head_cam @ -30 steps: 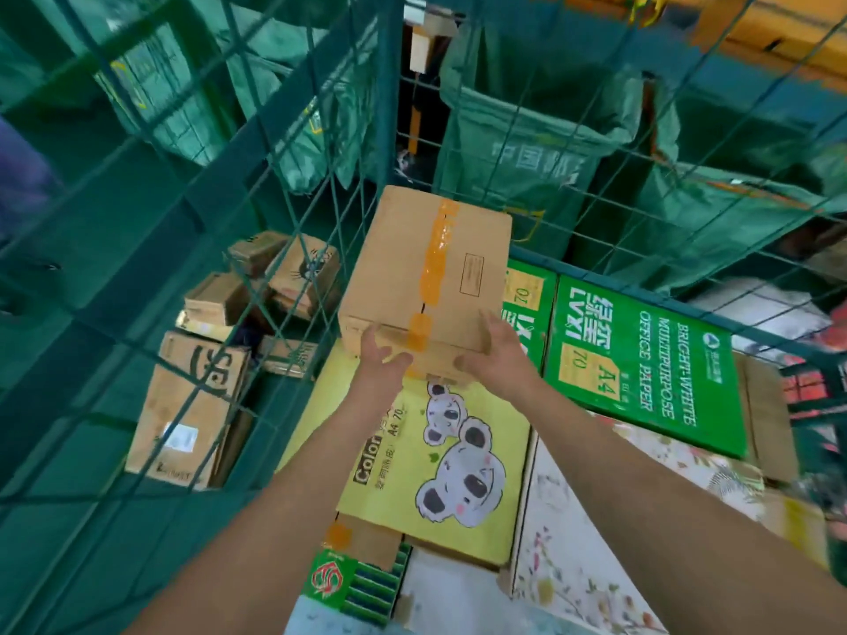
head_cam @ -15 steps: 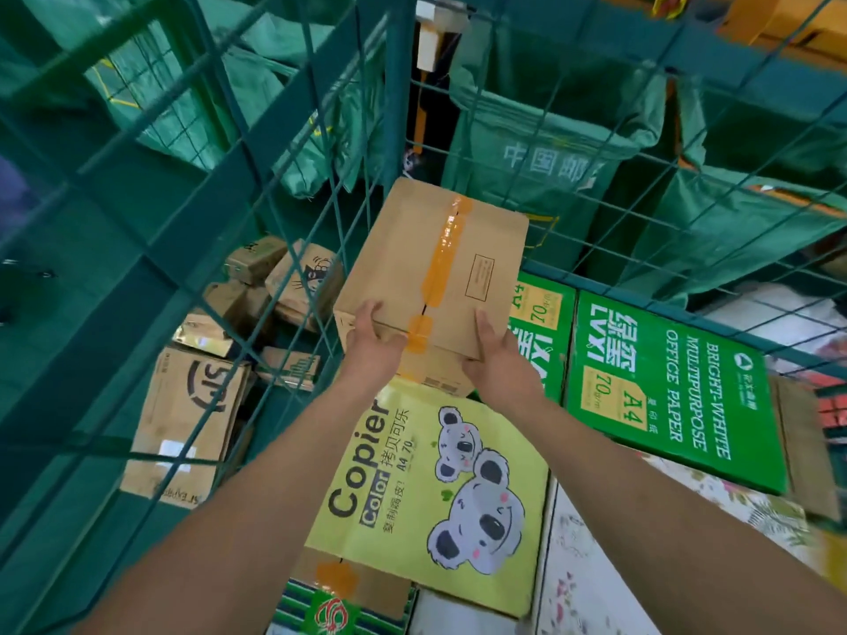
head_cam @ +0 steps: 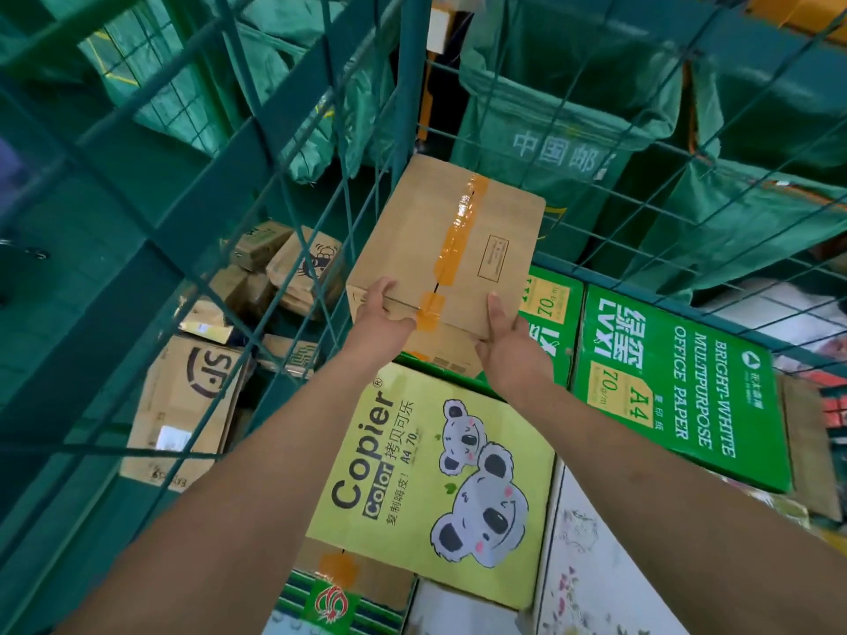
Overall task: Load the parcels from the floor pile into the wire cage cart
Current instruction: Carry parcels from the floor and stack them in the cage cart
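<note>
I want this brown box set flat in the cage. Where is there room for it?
The brown box, gripped by left hand and right hand, hovers over the far-left corner. The flat tops of the yellow koala box and green paper box are bare. No cage floor shows between boxes; beyond the mesh, floor parcels crowd.

Green mail sacks (head_cam: 545,144) (white Chinese lettering on one) hang open beyond the mesh.

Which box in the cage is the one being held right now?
The plain brown box with orange tape, gripped at its near end by both hands, left and right. The yellow koala box and green paper box lie flat, untouched.
</note>
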The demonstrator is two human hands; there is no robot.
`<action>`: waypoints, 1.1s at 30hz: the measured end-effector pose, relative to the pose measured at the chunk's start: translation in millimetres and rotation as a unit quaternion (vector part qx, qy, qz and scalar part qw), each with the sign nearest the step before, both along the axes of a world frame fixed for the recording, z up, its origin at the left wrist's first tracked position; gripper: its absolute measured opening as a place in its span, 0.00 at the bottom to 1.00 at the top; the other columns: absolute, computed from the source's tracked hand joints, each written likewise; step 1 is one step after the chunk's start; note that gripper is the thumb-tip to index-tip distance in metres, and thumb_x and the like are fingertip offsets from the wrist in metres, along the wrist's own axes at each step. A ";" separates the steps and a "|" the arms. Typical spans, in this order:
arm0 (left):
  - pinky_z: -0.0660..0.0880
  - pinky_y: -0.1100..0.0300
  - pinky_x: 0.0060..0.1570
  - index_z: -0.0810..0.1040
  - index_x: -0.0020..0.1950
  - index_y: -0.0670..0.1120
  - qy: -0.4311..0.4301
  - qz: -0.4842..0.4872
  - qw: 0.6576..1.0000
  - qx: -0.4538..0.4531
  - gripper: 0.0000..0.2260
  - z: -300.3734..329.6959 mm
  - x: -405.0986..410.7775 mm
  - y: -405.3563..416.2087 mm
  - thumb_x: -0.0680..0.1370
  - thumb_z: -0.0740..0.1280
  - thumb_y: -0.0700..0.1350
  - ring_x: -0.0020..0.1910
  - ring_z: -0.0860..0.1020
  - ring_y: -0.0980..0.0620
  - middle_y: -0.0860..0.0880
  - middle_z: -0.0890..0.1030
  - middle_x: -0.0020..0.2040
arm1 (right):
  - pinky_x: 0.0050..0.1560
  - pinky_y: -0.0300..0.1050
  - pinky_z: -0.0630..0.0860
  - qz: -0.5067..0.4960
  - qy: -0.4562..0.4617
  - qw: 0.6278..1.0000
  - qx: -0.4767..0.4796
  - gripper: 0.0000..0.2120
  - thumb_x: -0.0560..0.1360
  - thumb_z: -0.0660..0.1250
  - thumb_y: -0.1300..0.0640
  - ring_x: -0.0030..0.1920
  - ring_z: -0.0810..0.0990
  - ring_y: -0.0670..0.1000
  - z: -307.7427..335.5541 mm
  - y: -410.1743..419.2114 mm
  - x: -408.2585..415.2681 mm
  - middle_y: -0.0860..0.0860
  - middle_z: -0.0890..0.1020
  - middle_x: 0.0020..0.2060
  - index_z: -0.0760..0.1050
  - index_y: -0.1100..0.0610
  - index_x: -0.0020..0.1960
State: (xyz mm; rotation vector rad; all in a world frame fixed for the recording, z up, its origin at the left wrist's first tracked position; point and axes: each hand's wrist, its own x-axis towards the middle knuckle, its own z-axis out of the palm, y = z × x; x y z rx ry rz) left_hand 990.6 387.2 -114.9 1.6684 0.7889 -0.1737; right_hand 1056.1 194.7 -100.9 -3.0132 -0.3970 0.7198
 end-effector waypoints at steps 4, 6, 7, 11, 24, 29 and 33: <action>0.65 0.45 0.75 0.48 0.81 0.68 0.015 -0.038 0.999 0.021 0.38 8.9 -21.8 -14.7 0.80 0.69 0.50 0.76 0.66 0.45 0.50 0.62 0.81 | 0.49 0.54 0.79 -0.015 0.029 0.999 0.039 0.37 0.85 0.57 0.47 0.60 0.79 0.61 8.7 -5.9 -1.2 0.61 0.64 0.76 0.33 0.41 0.82; 0.65 0.49 0.73 0.44 0.81 0.68 0.006 -0.030 0.999 0.022 0.39 10.2 -44.3 -31.9 0.81 0.67 0.50 0.78 0.64 0.46 0.53 0.58 0.83 | 0.58 0.56 0.78 -0.050 0.060 0.992 0.102 0.40 0.83 0.60 0.48 0.64 0.78 0.62 15.4 -13.7 -11.2 0.61 0.62 0.78 0.35 0.40 0.82; 0.66 0.50 0.72 0.44 0.82 0.67 0.001 -0.024 0.999 0.026 0.38 10.0 -58.2 -42.8 0.82 0.67 0.50 0.79 0.63 0.46 0.54 0.57 0.83 | 0.57 0.55 0.79 -0.075 0.071 0.985 0.138 0.41 0.83 0.62 0.48 0.61 0.79 0.61 20.6 -20.6 -22.5 0.61 0.62 0.78 0.36 0.40 0.83; 0.67 0.47 0.72 0.49 0.83 0.63 0.002 0.016 1.000 -0.022 0.36 4.6 -108.6 -84.8 0.83 0.67 0.49 0.79 0.63 0.47 0.54 0.59 0.83 | 0.47 0.55 0.81 -0.146 0.135 0.946 0.255 0.41 0.83 0.65 0.51 0.50 0.84 0.61 40.3 -54.0 -81.6 0.57 0.66 0.78 0.38 0.39 0.83; 0.71 0.47 0.65 0.64 0.80 0.55 -0.018 -0.040 0.992 -0.121 0.25 70.7 -231.8 -274.7 0.84 0.66 0.49 0.74 0.69 0.45 0.52 0.66 0.78 | 0.62 0.55 0.79 -0.399 0.221 0.765 0.456 0.31 0.83 0.65 0.54 0.53 0.82 0.56 104.0 -239.7 -275.2 0.53 0.78 0.61 0.56 0.44 0.81; 0.71 0.45 0.70 0.69 0.77 0.51 -0.020 -0.131 0.986 -0.103 0.22 81.4 -312.9 -379.3 0.83 0.66 0.47 0.71 0.71 0.50 0.54 0.68 0.76 | 0.51 0.47 0.77 -0.471 0.192 0.702 0.499 0.23 0.84 0.63 0.55 0.49 0.83 0.54 104.9 -342.9 -391.0 0.53 0.81 0.61 0.63 0.46 0.76; 0.69 0.47 0.72 0.69 0.77 0.52 -0.017 -0.196 0.975 -0.101 0.22 89.0 -388.6 -464.1 0.83 0.66 0.47 0.72 0.70 0.51 0.54 0.69 0.76 | 0.50 0.43 0.77 -0.518 0.156 0.664 0.517 0.12 0.84 0.61 0.55 0.51 0.82 0.52 113.8 -418.1 -488.5 0.50 0.81 0.53 0.69 0.47 0.67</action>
